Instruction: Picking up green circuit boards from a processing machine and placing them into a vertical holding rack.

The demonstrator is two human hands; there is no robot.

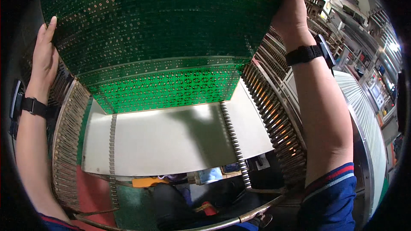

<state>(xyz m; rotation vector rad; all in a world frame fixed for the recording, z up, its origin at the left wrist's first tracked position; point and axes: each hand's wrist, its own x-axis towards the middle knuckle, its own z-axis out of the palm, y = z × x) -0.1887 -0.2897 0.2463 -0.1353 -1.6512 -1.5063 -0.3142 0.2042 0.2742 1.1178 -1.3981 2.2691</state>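
A large green circuit board (162,30), covered in rows of small pads, is held up between my two hands. My left hand (45,55) grips its left edge, thumb and a fingertip showing. At the upper right edge my right hand (293,15) has its thumb on the board, the other fingers mostly hidden behind it. Below a pale line, a brighter green panel (171,87) shows; whether it is a second board behind, I cannot tell. The board is above a wire rack with coil-like slotted sides, one on the left (70,132), one on the right (276,119).
Under the rack's slotted rails lies a white board (167,141). A curved metal bar (239,218) crosses the front, close to my legs. An orange item (149,182) lies below the white board. More racks (327,25) and a ribbed pale surface (359,102) stand at the right.
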